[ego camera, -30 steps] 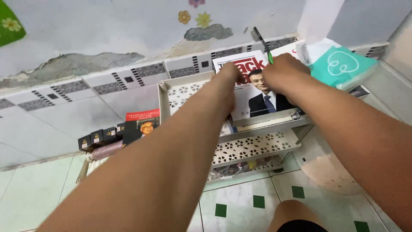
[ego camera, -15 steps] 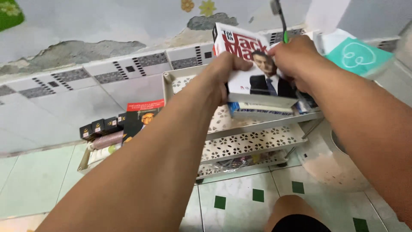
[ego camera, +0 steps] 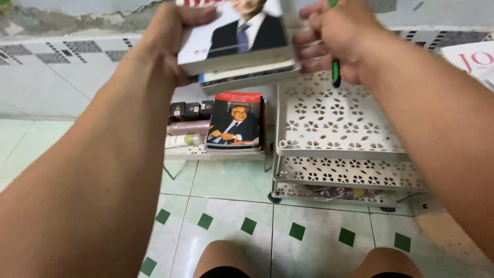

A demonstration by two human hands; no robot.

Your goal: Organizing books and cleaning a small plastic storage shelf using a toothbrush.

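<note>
Two stacked books [ego camera: 236, 54] aloft, covers up

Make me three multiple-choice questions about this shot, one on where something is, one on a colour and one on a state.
1. Where does the red-topped book lie?
A. on the low rack left of the tiered white rack
B. on the floor tiles
C. on the tiered rack's top shelf

2. What colour are the small squares in the floor tiles?
A. blue
B. green
C. red

3. How is the stack of books placed?
A. flat on the top shelf
B. leaning on the wall
C. lifted between both hands

Answers:
1 A: it rests on the low rack beside the white rack.
2 B: the squares are green.
3 C: the left hand and right hand hold it clear above the shelf.
</note>
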